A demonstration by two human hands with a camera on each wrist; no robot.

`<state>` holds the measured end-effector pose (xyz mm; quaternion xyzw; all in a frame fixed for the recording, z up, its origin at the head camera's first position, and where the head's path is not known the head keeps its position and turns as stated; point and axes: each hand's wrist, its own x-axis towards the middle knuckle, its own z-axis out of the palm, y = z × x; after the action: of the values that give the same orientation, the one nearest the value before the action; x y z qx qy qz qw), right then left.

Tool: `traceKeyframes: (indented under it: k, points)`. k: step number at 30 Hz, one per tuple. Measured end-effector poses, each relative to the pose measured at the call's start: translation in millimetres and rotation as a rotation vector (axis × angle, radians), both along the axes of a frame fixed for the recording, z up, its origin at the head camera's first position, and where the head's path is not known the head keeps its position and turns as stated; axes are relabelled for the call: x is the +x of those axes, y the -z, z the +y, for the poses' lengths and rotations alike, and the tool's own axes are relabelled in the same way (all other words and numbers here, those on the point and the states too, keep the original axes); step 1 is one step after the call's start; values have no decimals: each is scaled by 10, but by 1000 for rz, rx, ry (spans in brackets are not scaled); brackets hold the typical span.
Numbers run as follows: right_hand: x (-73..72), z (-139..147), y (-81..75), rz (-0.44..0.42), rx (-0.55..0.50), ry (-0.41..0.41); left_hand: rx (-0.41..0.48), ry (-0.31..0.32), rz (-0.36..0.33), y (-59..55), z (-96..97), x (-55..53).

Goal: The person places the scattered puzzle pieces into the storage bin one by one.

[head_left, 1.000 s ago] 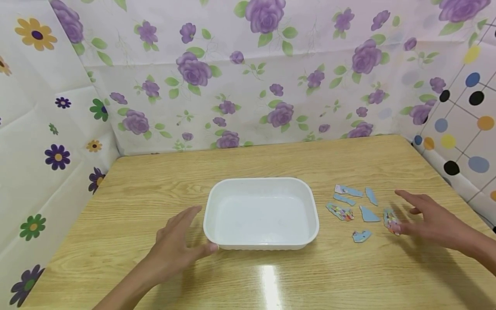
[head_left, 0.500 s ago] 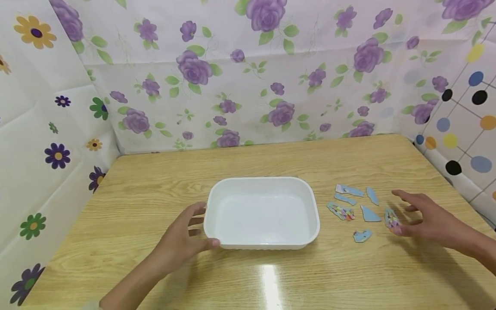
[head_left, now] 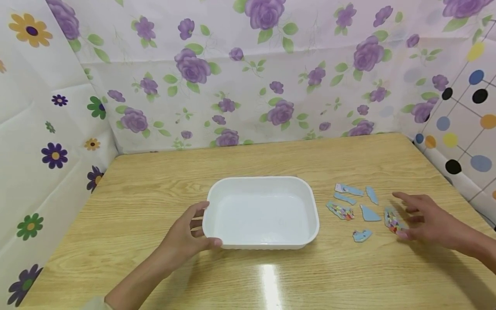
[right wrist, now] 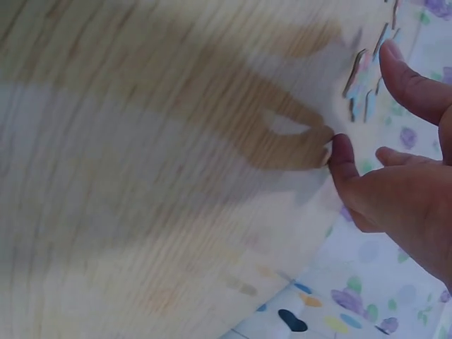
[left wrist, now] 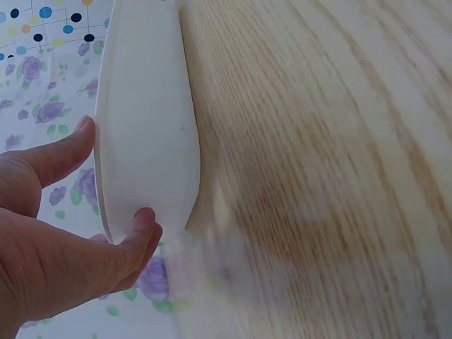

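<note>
A white plastic basin point(head_left: 260, 246) with rounded corners stands on the table, nothing inside it. My left hand point(head_left: 182, 232) holds its left end, thumb at the near corner and fingers along the left side. From the left wrist, the hand point(left wrist: 85, 247) shows with fingertips against the outer wall of the basin point(left wrist: 145, 106). My right hand point(head_left: 434, 221) hovers right of several torn-looking picture pieces, fingers spread and nothing in its grasp. Its thumb is close to a multicoloured piece point(head_left: 392, 218). The right wrist view shows that hand point(right wrist: 402, 183) above its shadow.
Around a plain blue triangular piece point(head_left: 370, 213) lie another multicoloured piece point(head_left: 341, 211), thin blue strips point(head_left: 349, 190) and a small blue piece point(head_left: 362, 235). The wooden table point(head_left: 162, 181) meets flower-printed sheets point(head_left: 252, 94) at the back and left, and a dotted sheet point(head_left: 465, 137) at the right.
My left hand has closed in on the basin's left end, its fingers now against the side. The right hand has shifted only slightly; the pieces lie where they were.
</note>
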<state>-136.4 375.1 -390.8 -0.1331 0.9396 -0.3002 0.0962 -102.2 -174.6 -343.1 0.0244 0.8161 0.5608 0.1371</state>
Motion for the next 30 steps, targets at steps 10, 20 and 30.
traceKeyframes:
  k: [10,20,30]
  points:
    - [-44,117,129,72,-39,-44,37,-9,-5,21,-5,2]
    - [-66,213,156,128,-84,-121,34,-8,-12,16,2,4]
    - [-78,214,229,167,-85,-98,42,-8,-17,16,-2,0]
